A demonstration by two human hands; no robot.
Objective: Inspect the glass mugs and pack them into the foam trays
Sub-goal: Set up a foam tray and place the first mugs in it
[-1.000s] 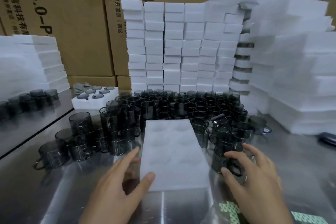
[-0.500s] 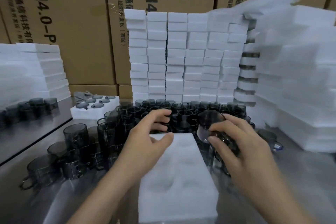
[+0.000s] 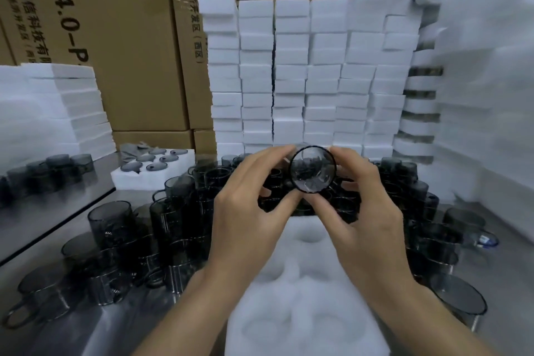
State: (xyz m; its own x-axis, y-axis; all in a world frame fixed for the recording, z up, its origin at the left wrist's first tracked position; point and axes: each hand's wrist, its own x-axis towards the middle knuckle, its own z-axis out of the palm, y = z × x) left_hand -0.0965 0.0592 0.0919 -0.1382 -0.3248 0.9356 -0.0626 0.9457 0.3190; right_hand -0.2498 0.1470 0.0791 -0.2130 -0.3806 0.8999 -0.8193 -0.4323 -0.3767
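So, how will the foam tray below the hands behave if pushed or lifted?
The foam tray probably weighs little: it looks like soft foam. On the shiny metal table it may slide at a light push; the left hand and the right hand hold the glass mug, not the tray. Hollowed out, it could bend when lifted.

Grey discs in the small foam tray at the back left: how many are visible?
6: grey discs sit in pairs, front, middle and back, in the small foam tray. None looks hidden.
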